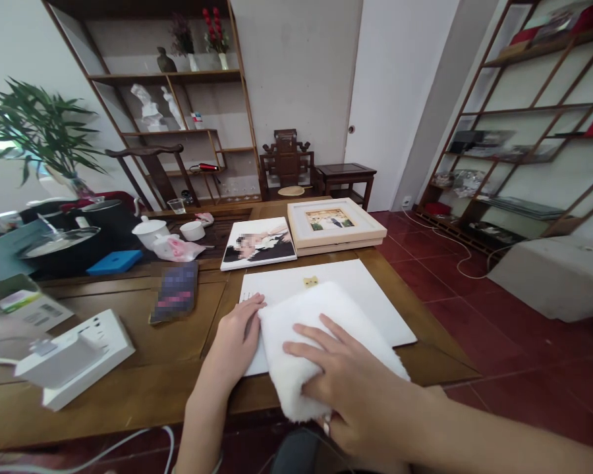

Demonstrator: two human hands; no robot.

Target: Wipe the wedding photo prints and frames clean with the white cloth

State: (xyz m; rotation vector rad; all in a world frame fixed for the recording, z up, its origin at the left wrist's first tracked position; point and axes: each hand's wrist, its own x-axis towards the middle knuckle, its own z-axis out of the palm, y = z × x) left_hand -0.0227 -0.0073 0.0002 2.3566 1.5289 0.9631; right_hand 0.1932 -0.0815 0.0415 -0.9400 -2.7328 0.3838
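A white flat board [366, 283] lies on the wooden table [143, 342] in front of me. A fluffy white cloth [301, 322] rests on its near part. My right hand [346, 375] lies flat on the cloth with fingers spread, pressing it onto the board. My left hand [237, 336] rests flat on the board's left edge, fingers stretched out and touching the cloth's side. Neither hand grips anything.
Behind the board lie a photo print [259, 243] and a stack of pale wooden picture frames [333, 224]. A phone [175, 293], a white power strip [74, 359], a blue box [113, 261], cups and pots sit to the left. Shelves line the walls.
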